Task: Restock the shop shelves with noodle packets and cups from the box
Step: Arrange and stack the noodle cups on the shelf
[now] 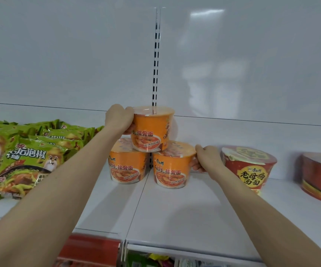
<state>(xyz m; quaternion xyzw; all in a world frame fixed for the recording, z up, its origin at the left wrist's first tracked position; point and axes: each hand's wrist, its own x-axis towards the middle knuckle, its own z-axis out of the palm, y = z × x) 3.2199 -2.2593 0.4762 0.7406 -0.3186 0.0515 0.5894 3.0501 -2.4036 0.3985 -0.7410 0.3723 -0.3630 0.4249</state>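
– White metal shelf and plain white back panel fill my feed, with a black-slotted upright running down the middle.

– Where are the cups?

– Three orange noodle cups with film-sealed lids make a small pyramid at the back of the shelf, in front of the upright. The top orange cup sits upright on the lids of the two below, bridging them. The lower left orange cup and the lower right orange cup stand side by side on the shelf.

– And your hands?

– My left hand grips the top orange cup from its left side, thumb at the rim, fingers curled round the wall. My right hand holds the lower right orange cup on its right side, fingers curled against it below the rim.

– What's around them?

– On the left, a pile of green plastic noodle packets lies flat and overlapping. On the right, a wide red noodle bowl stands just beside my right hand, and a second red bowl, blurred, sits at the frame's edge. A red price strip runs along the shelf front.
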